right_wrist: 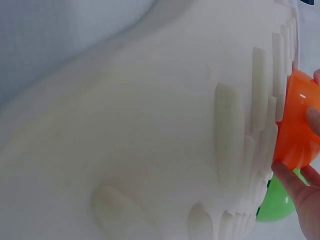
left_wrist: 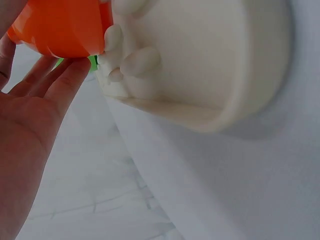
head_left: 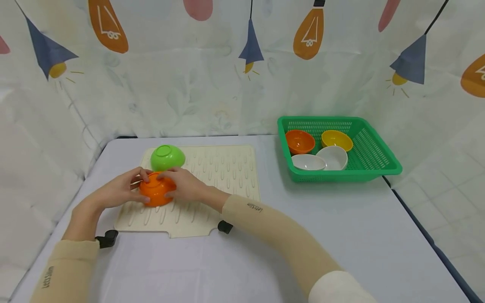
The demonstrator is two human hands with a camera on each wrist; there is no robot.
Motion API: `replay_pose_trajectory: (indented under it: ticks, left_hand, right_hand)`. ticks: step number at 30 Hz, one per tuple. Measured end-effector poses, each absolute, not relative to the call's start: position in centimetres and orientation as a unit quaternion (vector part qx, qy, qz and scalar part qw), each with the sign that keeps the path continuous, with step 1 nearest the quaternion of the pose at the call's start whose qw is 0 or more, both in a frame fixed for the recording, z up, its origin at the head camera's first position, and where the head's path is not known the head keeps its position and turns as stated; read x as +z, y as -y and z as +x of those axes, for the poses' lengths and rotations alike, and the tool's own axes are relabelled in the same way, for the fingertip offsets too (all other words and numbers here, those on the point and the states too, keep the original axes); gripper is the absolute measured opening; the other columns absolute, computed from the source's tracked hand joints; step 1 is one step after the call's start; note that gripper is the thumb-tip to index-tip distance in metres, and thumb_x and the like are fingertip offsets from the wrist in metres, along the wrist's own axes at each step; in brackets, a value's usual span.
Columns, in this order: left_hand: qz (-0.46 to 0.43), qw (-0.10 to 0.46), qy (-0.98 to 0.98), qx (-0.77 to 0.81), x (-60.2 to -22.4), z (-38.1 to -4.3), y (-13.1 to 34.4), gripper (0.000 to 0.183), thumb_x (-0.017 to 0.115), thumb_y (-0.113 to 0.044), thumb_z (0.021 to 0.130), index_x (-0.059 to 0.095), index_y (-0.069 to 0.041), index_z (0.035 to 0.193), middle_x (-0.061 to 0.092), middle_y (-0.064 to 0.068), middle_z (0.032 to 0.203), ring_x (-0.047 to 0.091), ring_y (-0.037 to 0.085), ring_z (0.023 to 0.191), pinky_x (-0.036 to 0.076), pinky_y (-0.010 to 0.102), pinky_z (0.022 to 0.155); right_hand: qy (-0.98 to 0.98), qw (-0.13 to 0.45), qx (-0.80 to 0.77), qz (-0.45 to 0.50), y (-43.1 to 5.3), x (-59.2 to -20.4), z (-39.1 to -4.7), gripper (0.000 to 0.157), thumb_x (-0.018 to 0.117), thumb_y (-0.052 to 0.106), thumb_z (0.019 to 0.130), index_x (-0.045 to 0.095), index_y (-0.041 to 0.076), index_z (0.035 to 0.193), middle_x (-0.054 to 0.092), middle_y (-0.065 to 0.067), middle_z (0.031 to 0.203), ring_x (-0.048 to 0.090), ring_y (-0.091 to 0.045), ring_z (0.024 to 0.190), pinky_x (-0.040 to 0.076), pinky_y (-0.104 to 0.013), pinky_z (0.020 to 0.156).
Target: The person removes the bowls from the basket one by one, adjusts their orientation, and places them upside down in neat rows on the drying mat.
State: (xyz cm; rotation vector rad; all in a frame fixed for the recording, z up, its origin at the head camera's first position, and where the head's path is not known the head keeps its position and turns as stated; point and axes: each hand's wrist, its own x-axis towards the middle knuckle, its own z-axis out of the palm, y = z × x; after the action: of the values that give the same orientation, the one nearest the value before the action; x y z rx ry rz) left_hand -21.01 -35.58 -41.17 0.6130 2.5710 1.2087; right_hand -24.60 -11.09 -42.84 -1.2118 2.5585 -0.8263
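Note:
An orange bowl [head_left: 156,191] sits upside down on the cream ridged drying mat [head_left: 223,176], its foot ring facing up. My left hand [head_left: 119,188] holds its left side, with the thumb low at the front and the fingers on the far side. From the right, my right hand [head_left: 186,185] grips the same bowl, fingertips near the top and thumb at the lower rim. A green bowl [head_left: 167,157], also upside down, stands just behind the orange one. In the right wrist view the orange bowl's rim [right_wrist: 281,135] lies right at the mat's ridges.
A green basket [head_left: 375,172] at the back right holds a darker orange bowl [head_left: 299,141], a yellow bowl [head_left: 336,139] and two white bowls [head_left: 335,159]. White tablecloth [head_left: 170,273] covers the table. A patterned curtain [head_left: 212,97] hangs behind it.

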Motion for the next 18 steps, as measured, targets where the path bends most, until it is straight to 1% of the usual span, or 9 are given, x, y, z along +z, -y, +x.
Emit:
replay_pose_trajectory:
  ticks: [3,6,9,10,12,14,15,17,18]
  left_hand:
    - [0.206,0.121,-0.88,0.41,-41.0,-20.8,35.6,0.048,0.088,-0.008,0.08,0.048,0.0,0.104,0.049,0.028,0.142,0.041,0.056,0.134,0.033,0.003,0.096]
    - [0.204,0.127,-0.883,0.403,-40.7,-20.7,35.5,0.047,0.088,-0.009,0.08,0.049,-0.001,0.105,0.049,0.027,0.143,0.039,0.055,0.135,0.034,0.004,0.096]
    - [0.205,0.127,-0.885,0.397,-40.4,-20.6,35.5,0.045,0.086,-0.012,0.083,0.053,-0.003,0.112,0.05,0.023,0.142,0.04,0.052,0.136,0.039,0.011,0.098]
    - [0.207,0.125,-0.887,0.394,-40.4,-20.6,35.4,0.044,0.085,-0.013,0.085,0.054,-0.003,0.115,0.051,0.021,0.142,0.041,0.051,0.135,0.042,0.014,0.1]
    - [0.205,0.116,-0.89,0.391,-40.5,-20.6,35.4,0.044,0.082,-0.015,0.089,0.056,-0.004,0.123,0.052,0.018,0.14,0.044,0.048,0.133,0.045,0.019,0.1]
    - [0.197,0.102,-0.896,0.385,-40.4,-20.6,35.3,0.044,0.077,-0.018,0.094,0.056,-0.004,0.131,0.053,0.016,0.139,0.047,0.045,0.132,0.05,0.031,0.103]
    - [0.188,0.096,-0.9,0.382,-40.4,-20.7,35.3,0.045,0.075,-0.02,0.097,0.055,-0.003,0.134,0.054,0.017,0.139,0.047,0.045,0.132,0.05,0.037,0.104]
    - [0.166,0.086,-0.909,0.373,-40.2,-20.9,35.3,0.049,0.069,-0.027,0.101,0.052,-0.002,0.14,0.052,0.021,0.141,0.046,0.047,0.133,0.047,0.052,0.106]
    - [0.153,0.083,-0.913,0.369,-40.0,-21.0,35.3,0.052,0.065,-0.031,0.103,0.05,-0.001,0.142,0.051,0.023,0.143,0.044,0.048,0.134,0.043,0.061,0.106]
  right_hand:
    - [-0.86,0.106,-0.279,-0.413,10.9,-42.5,-24.5,0.053,0.073,0.014,0.097,0.056,0.018,0.147,0.047,-0.003,0.15,0.047,-0.012,0.132,0.036,-0.015,0.106]
    - [-0.857,0.121,-0.277,-0.418,10.4,-42.5,-24.5,0.061,0.072,0.009,0.096,0.051,0.019,0.152,0.043,-0.001,0.154,0.045,-0.011,0.134,0.036,-0.017,0.108]
    - [-0.852,0.128,-0.272,-0.43,9.8,-42.5,-24.6,0.068,0.072,0.008,0.095,0.044,0.019,0.156,0.04,0.002,0.158,0.042,-0.009,0.138,0.034,-0.018,0.11]
    - [-0.851,0.132,-0.27,-0.431,9.5,-42.5,-24.6,0.069,0.072,0.008,0.095,0.043,0.02,0.157,0.041,0.003,0.158,0.041,-0.009,0.138,0.034,-0.018,0.11]
    - [-0.853,0.134,-0.262,-0.432,8.7,-42.3,-24.6,0.067,0.071,0.011,0.096,0.043,0.019,0.156,0.043,0.003,0.156,0.041,-0.009,0.138,0.035,-0.019,0.111]
    - [-0.854,0.135,-0.255,-0.432,7.9,-42.0,-24.6,0.062,0.071,0.015,0.097,0.046,0.017,0.154,0.047,0.0,0.153,0.043,-0.011,0.137,0.036,-0.02,0.11]
    - [-0.855,0.136,-0.252,-0.432,7.4,-41.9,-24.6,0.059,0.07,0.017,0.098,0.048,0.016,0.152,0.049,-0.001,0.151,0.045,-0.011,0.136,0.037,-0.02,0.11]
    - [-0.854,0.135,-0.246,-0.439,6.5,-41.4,-24.5,0.053,0.069,0.018,0.099,0.051,0.013,0.148,0.053,-0.005,0.147,0.048,-0.014,0.133,0.038,-0.02,0.108]
    - [-0.852,0.134,-0.246,-0.443,6.1,-41.3,-24.5,0.051,0.069,0.018,0.099,0.053,0.012,0.147,0.054,-0.006,0.146,0.049,-0.014,0.132,0.039,-0.019,0.107]
